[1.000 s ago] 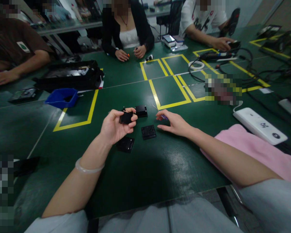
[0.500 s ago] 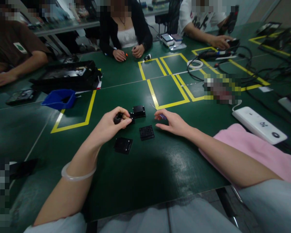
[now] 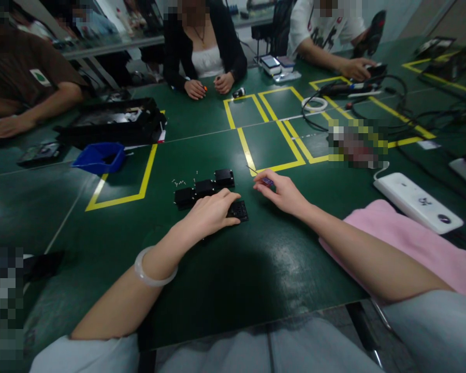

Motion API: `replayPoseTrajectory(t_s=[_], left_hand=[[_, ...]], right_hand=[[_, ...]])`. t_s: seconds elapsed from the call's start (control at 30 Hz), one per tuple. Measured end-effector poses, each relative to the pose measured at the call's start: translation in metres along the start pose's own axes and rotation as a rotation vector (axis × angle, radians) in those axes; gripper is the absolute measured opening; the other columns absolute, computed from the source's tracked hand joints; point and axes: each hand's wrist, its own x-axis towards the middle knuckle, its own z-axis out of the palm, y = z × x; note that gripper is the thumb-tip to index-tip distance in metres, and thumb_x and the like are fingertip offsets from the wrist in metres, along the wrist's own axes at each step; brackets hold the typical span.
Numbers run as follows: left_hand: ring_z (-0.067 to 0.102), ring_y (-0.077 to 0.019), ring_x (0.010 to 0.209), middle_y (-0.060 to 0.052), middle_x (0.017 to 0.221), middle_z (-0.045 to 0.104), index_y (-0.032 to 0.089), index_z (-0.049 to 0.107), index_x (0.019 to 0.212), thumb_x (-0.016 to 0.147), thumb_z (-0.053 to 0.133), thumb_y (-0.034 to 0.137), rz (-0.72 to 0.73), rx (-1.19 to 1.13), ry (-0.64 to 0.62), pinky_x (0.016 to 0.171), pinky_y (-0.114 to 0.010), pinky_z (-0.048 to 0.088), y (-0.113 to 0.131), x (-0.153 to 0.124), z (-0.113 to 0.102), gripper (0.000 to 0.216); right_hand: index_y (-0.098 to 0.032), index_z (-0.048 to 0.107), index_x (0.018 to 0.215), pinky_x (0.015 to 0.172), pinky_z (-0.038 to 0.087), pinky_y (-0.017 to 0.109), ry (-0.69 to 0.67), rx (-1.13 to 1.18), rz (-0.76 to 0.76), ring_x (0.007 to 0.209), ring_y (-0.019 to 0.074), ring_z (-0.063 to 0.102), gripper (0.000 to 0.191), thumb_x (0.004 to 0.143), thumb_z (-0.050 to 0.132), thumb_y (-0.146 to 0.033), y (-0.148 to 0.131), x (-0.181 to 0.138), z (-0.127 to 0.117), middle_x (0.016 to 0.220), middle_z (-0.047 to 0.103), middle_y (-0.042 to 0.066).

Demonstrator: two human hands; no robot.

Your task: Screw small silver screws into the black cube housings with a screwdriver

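My left hand point(image 3: 212, 211) reaches over a flat black plastic part point(image 3: 239, 210) on the table, thumb at its near edge and fingers at its far edge. In my right hand point(image 3: 281, 191) is a small screwdriver point(image 3: 267, 182) with a purple handle, its thin shaft pointing up and left. Beyond my left hand, a diagonal row holds a left black block point(image 3: 184, 197), a middle black block point(image 3: 204, 187) and a right black block point(image 3: 224, 177). Several tiny screws point(image 3: 179, 182) lie behind them. My left hand and wrist cover the spot nearer to me.
A blue tray point(image 3: 100, 157) and a black housing point(image 3: 112, 122) lie to the left. On the right are a white power bank point(image 3: 418, 201), a pink cloth point(image 3: 380, 228) and cables point(image 3: 399, 98). Yellow tape point(image 3: 281, 167) marks rectangles. Other people sit across the table.
My left hand has moved right and nearer to me, from the black blocks to the flat black part, and the row now shows. My right hand has barely shifted, still holding the screwdriver.
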Motion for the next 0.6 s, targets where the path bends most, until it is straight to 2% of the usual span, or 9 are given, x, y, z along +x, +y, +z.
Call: replayPoseTrajectory(t_s=[0.07,0.17,0.33,0.47,0.6], left_hand=[[0.065,-0.0317,0.094,-0.013,0.117,0.061,0.022,0.062,0.127,0.079,0.075,0.041,-0.03,0.08,-0.051,0.081,-0.038,0.048,0.006,0.006,0.001,0.054],[0.064,-0.0327,0.093,-0.014,0.114,0.061,0.019,0.065,0.121,0.083,0.071,0.04,-0.028,0.145,-0.088,0.078,-0.039,0.047,0.013,0.015,0.001,0.045],[0.064,-0.0337,0.096,-0.013,0.117,0.061,0.02,0.064,0.124,0.085,0.069,0.043,0.007,0.075,-0.013,0.081,-0.04,0.046,0.014,0.014,-0.012,0.046],[0.062,-0.0313,0.104,-0.01,0.124,0.061,0.023,0.062,0.127,0.088,0.063,0.05,-0.001,0.038,0.062,0.091,-0.04,0.045,0.001,-0.019,-0.036,0.048],[0.061,-0.0277,0.107,-0.008,0.126,0.062,0.022,0.059,0.129,0.09,0.058,0.053,-0.11,0.054,0.046,0.093,-0.037,0.046,-0.032,-0.085,-0.056,0.05]], right_hand=[[-0.021,0.057,0.105,0.081,0.051,0.035,0.01,0.016,0.003,0.085,0.0199,0.069,0.013,0.096,0.052,-0.028,0.001,0.0,0.0,0.095,0.073,0.006],[-0.021,0.057,0.105,0.08,0.051,0.034,0.013,0.025,0.009,0.085,0.0197,0.07,0.013,0.095,0.053,-0.028,0.002,0.0,0.001,0.094,0.073,0.005],[-0.02,0.057,0.106,0.079,0.051,0.034,0.013,0.025,0.007,0.085,0.0199,0.07,0.013,0.096,0.052,-0.027,0.001,0.0,0.0,0.095,0.073,0.006],[-0.02,0.057,0.106,0.08,0.051,0.034,0.016,0.038,0.007,0.084,0.0195,0.069,0.013,0.096,0.052,-0.027,0.001,0.0,-0.001,0.095,0.073,0.006],[-0.02,0.057,0.106,0.08,0.051,0.035,0.016,0.05,0.011,0.083,0.0196,0.069,0.013,0.095,0.053,-0.027,0.002,-0.001,0.001,0.095,0.073,0.006]])
